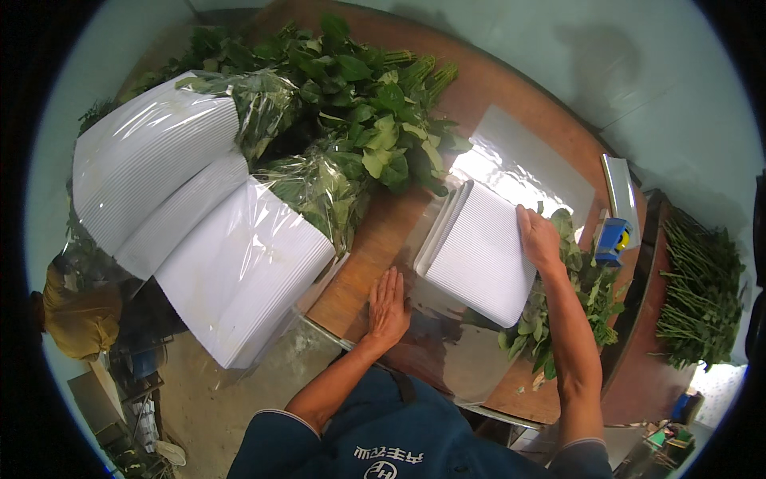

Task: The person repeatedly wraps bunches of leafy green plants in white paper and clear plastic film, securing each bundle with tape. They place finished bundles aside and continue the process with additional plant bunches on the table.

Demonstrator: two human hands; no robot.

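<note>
A folded white corrugated sheet lies on clear plastic film in front of me, wrapped over on itself. My right hand grips its right-hand edge, with some of the fingers hidden. Leafy green stems stick out from beneath that edge and under my right forearm. My left hand rests palm down on the film's left part, apart from the white sheet and holding nothing. Beyond the sheet, another piece of clear film reflects the light.
Large film-covered white corrugated bundles with leaves stand at left. Leafy bunches lie behind on the wooden table. A blue tape dispenser and rolled film are at right. More stems lie farther right. A person's sleeve shows far left.
</note>
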